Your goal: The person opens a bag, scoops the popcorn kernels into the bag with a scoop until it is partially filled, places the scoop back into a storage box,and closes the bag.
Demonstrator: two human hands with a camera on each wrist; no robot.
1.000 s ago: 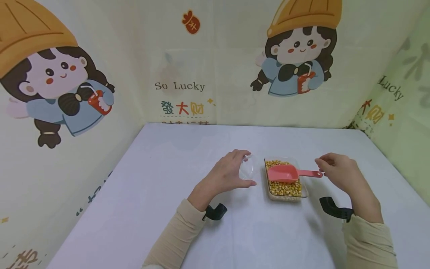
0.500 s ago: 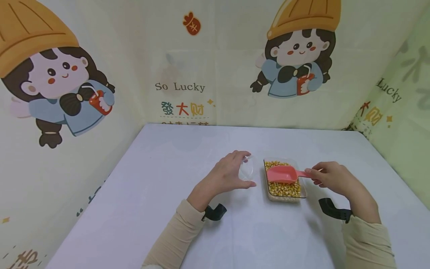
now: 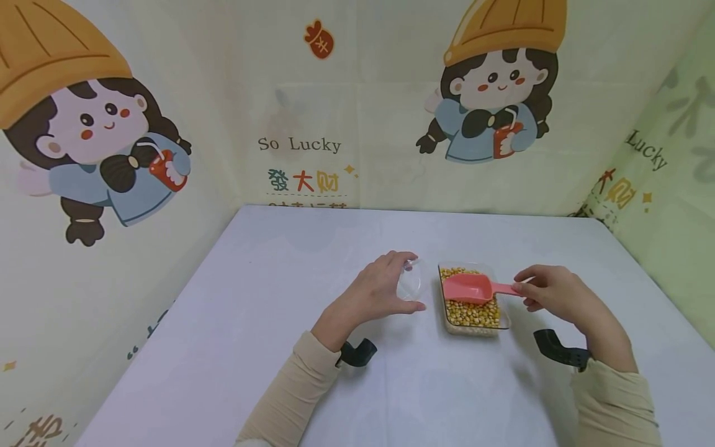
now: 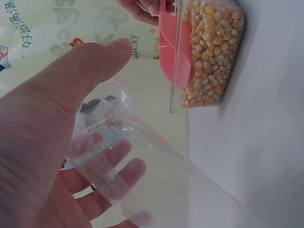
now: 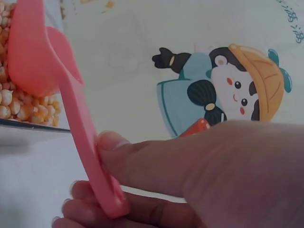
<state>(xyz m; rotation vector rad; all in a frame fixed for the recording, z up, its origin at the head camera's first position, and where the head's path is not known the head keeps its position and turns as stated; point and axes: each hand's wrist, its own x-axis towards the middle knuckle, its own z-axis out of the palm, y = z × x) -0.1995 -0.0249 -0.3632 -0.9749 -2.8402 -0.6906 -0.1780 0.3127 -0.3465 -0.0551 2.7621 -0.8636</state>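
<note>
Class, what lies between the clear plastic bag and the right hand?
The container of corn kernels, pink scoop on top, as the head view shows.

Over the feed I look into what seems a small enclosed recording corner: a plain white tabletop [image 3: 313, 248] set against pale printed sheeting [image 3: 391, 112] that closes it in at the back and on both sides. I read the sheeting as festive decor, with large cartoon figures [image 3: 494, 124] in orange hats, "So Lucky" lettering [image 3: 298, 143] and colourful Chinese characters [image 3: 303, 179], while a black wrist mount [image 3: 360, 352] at each cuff [image 3: 319, 351] adds to the look of a filming set-up. Whether it stands in a home, a lab or an office, I cannot tell.
</note>
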